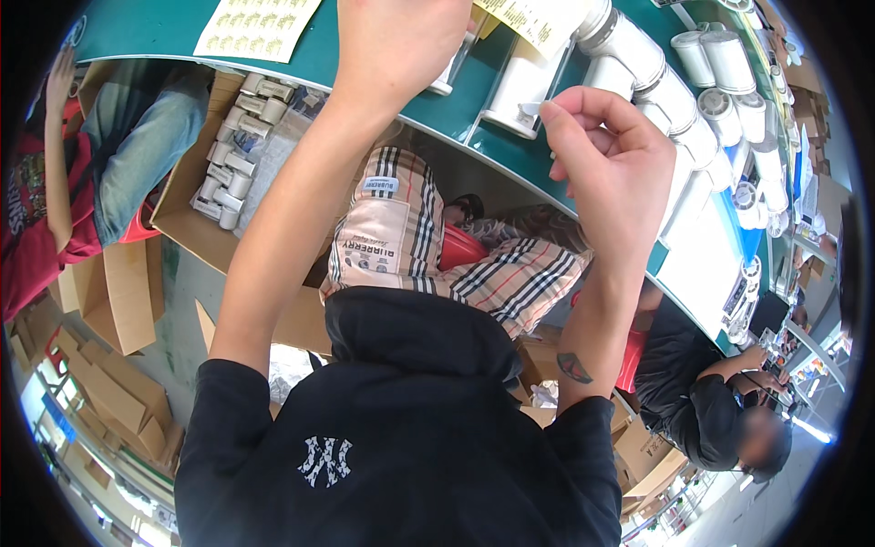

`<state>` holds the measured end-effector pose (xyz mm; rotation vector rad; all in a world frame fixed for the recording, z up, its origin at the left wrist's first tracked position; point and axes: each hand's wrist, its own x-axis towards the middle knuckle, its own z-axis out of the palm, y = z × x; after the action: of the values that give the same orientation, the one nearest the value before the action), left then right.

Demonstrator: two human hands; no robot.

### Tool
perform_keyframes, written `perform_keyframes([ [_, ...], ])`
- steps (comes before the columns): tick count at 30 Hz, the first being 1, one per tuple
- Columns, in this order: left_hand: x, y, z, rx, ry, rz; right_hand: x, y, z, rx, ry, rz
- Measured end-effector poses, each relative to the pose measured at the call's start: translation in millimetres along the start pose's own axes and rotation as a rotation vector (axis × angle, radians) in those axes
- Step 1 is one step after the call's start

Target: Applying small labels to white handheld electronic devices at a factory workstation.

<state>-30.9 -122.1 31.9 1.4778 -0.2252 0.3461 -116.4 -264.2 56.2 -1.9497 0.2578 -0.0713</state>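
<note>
My right hand (612, 150) is closed in a pinch, thumb against forefinger, on a small pale label (531, 108). Just beyond that pinch a white cylindrical housing (521, 89) lies on the green tabletop (483, 144), near its front edge. A sheet of pale yellow labels (538, 20) overlaps the far end of this housing. My left hand (401, 41) reaches over the table, its fingers cut off by the upper edge of the picture. Beside its wrist, part of another white piece (444, 84) shows.
Another yellow label sheet (255, 27) lies at the table's left. White cylindrical units (679, 100) crowd the right side. Below the table edge, a cardboard box (187, 223) holds several white units. A person in red (64, 182) sits left; a person in black (697, 392) works right.
</note>
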Motion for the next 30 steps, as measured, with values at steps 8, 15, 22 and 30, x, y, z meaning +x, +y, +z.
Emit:
perform_keyframes([
  [8, 0, 4, 2, 0.019, 0.015, -0.020, 1, 2, 0, -0.023, 0.008, -0.006],
  [15, 0, 4, 0, 0.037, 0.003, -0.020, 3, 6, 4, -0.158, 0.011, -0.079],
  [22, 0, 4, 2, 0.035, 0.006, 0.014, 2, -1, -3, 0.074, 0.043, 0.050],
  [30, 0, 6, 1, 0.114, -0.005, -0.032, 4, 6, 1, -0.018, 0.050, -0.156],
])
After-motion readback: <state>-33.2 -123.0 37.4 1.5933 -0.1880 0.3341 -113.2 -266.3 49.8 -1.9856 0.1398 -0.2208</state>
